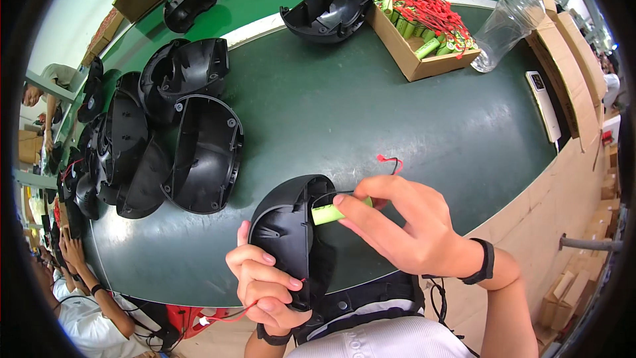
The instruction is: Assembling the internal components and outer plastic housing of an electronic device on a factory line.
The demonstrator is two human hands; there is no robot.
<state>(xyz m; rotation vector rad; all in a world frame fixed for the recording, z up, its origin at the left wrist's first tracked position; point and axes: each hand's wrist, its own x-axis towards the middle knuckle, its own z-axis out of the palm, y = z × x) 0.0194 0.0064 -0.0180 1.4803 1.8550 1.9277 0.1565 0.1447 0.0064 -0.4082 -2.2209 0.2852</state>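
My left hand (268, 278) grips a black plastic housing half (281, 229), tilted up near the table's front edge. A red wire with a white connector (205, 321) hangs out below that hand. Between thumb and fingers of my right hand (411, 225) is a green cylindrical battery (326, 214), its left end at the housing's open side. Whether the battery touches the housing I cannot tell. A red plug (382, 158) on a red and black lead sticks up behind my right fingers.
Several black housing halves (205, 152) crowd the table's left; another shell (331, 10) lies at the back. A cardboard box (424, 66) holds green batteries with red leads. Beside it stand a clear bottle (507, 23) and a white device (543, 106). Other people's arms (83, 265) are at left.
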